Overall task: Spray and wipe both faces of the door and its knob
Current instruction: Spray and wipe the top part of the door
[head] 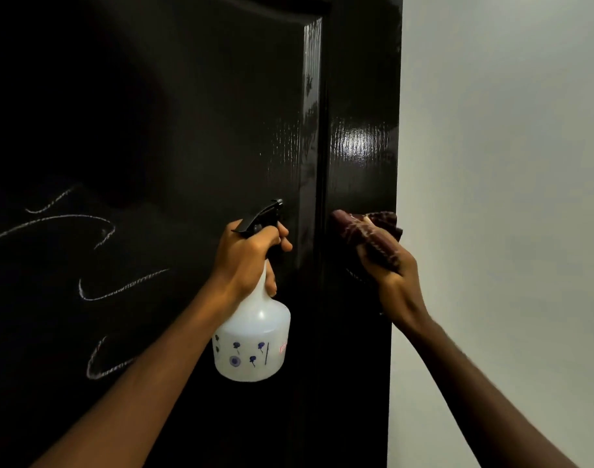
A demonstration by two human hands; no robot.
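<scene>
Black gloss door (187,130) fills the view. Left hand (245,261) grips the spray bottle (255,336) by its neck, nozzle aimed doorward; right hand (395,282) presses a bunched maroon cloth (366,231) against the door's edge, probably mid-wipe. Knob unseen.

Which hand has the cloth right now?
The right hand, gripping the dark red cloth at the right edge of the door; the left hand grips the white spray bottle instead.

Spray bottle (251,336) before door (174,130), cloth (373,238) right of it, wall (508,163) beyond.
</scene>
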